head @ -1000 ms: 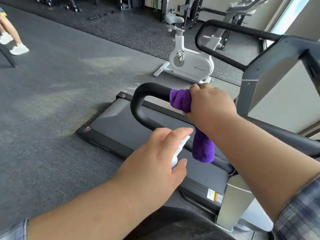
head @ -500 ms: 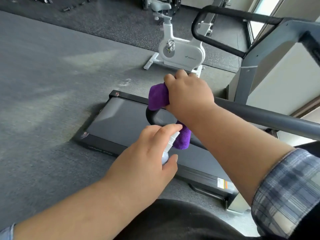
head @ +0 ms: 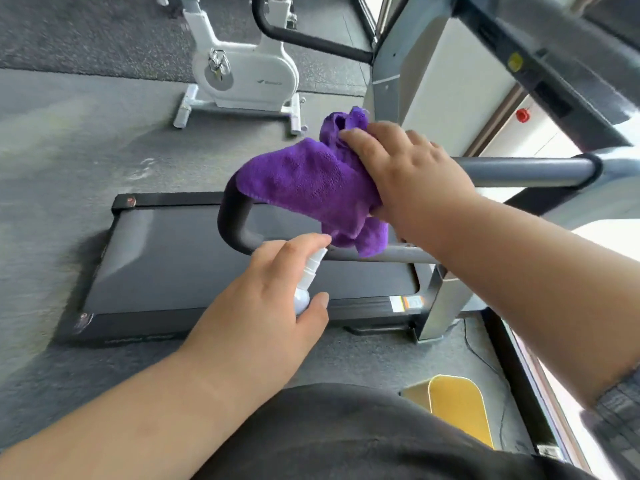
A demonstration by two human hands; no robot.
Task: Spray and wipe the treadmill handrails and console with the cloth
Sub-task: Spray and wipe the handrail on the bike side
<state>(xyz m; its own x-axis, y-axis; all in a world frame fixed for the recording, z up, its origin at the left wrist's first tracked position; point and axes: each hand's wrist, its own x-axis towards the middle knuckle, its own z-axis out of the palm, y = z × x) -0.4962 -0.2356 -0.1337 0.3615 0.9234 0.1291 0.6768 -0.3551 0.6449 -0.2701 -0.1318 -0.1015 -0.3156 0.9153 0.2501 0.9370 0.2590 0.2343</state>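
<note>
A purple cloth lies draped over the near treadmill handrail, close to its curved end. My right hand holds the cloth against the rail, fingers wrapped over it. My left hand grips a small white spray bottle, index finger on its top, nozzle just below the cloth by the rail's lower bar. The treadmill belt lies underneath. The far handrail loops at the top, and part of the console frame runs along the upper right.
A white exercise bike stands on the grey floor beyond the treadmill. A yellow bin sits on the floor at lower right, by a window frame. The treadmill's grey upright post rises next to the belt.
My right hand has slid the cloth back from the rail's curved end along the rail, and the cloth has spread out wider. My left hand keeps the spray bottle below it.
</note>
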